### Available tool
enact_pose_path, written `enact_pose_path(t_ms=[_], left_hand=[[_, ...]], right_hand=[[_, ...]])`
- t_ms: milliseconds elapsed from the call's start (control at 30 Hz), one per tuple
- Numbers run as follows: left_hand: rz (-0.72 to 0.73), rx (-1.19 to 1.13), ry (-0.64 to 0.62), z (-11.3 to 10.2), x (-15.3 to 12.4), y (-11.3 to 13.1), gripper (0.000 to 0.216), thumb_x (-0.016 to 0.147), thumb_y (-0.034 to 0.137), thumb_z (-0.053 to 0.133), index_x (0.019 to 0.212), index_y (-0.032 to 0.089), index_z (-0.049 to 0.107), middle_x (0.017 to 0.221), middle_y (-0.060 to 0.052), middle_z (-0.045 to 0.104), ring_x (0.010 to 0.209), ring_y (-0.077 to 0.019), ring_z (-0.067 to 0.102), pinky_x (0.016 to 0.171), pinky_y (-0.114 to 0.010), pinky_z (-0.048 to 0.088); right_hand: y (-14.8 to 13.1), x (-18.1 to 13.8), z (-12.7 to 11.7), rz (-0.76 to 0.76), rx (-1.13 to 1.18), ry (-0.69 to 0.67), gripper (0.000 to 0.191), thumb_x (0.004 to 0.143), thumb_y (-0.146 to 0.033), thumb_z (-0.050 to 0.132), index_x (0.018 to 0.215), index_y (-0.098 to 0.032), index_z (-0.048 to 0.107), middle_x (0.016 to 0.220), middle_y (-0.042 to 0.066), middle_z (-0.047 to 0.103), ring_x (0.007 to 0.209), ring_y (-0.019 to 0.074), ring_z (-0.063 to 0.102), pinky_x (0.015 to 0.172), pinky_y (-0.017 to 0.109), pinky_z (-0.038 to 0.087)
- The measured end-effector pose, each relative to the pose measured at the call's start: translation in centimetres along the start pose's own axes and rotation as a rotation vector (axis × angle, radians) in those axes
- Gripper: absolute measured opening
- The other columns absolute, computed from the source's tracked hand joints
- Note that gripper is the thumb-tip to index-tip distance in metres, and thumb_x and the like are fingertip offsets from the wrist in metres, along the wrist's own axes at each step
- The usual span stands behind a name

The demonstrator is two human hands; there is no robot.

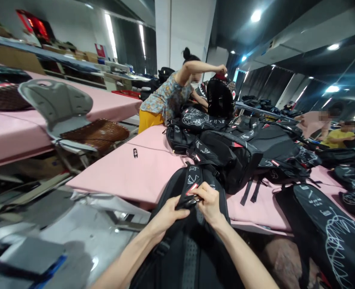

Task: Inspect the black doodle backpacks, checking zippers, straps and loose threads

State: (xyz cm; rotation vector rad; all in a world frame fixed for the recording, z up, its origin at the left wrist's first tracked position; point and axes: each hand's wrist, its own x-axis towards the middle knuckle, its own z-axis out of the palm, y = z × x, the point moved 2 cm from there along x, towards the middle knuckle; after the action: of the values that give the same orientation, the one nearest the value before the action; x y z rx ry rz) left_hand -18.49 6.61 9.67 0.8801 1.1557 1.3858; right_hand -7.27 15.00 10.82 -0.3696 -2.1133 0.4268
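One black backpack (pixel 189 249) is at the near edge of a pink table (pixel 120 172). The left hand (pixel 168 212) grips its single visible shoulder strap (pixel 193 174); the right hand (pixel 209 200) pinches it beside one red-and-white tag (pixel 191 189). Beyond, piled backpacks (pixel 240 156) overlap, uncountable. One chair (pixel 63 98) stands left. White graphics mark the strap.

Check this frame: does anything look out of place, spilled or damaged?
Only a small black object stands out: it lies on the pink tabletop, apart from the heaped black bags. What it is, I can't tell. No spill or damage is visible.
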Motion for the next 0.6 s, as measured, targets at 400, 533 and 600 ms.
enact_pose_path(t_ms=[400,533,600], left_hand=[[-0.078,-0.233,0.011,-1.0,0.3,-1.1,0.038,0.055,0.016,0.071,0.092,0.013,0.066,0.082,-0.003,0.067,0.074,-0.016,0.058,0.07,-0.025,0.043],[-0.047,-0.156,0.01,-0.5,0.6,-1.5,0.048,0.059,0.017,0.069,0.106,0.013,0.063,0.096,-0.006,0.068,0.089,-0.0212,0.059,0.08,-0.03,0.043],[-0.018,-0.094,0.026,-0.3,0.7,-1.6,0.047,0.06,0.018,0.068,0.106,0.012,0.063,0.096,-0.006,0.068,0.091,-0.022,0.059,0.082,-0.031,0.042]], right_hand=[[-1.0,-2.5,-1.7,0.426,0.489,-0.225,0.032,0.088,-0.035,0.044,0.073,-0.017,0.065,0.068,0.002,0.055,0.058,0.0109,0.05,0.052,0.022,0.04],[-0.1,-2.0,-1.3,0.354,0.207,-0.009,0.023,0.085,-0.019,0.046,0.099,-0.021,0.065,0.086,0.004,0.057,0.076,0.0134,0.056,0.066,0.025,0.045],[-0.4,-1.7,-0.5,0.29,0.14,-0.031,0.023,0.082,-0.015,0.047,0.095,-0.02,0.066,0.085,0.005,0.056,0.074,0.013,0.056,0.064,0.024,0.045]])
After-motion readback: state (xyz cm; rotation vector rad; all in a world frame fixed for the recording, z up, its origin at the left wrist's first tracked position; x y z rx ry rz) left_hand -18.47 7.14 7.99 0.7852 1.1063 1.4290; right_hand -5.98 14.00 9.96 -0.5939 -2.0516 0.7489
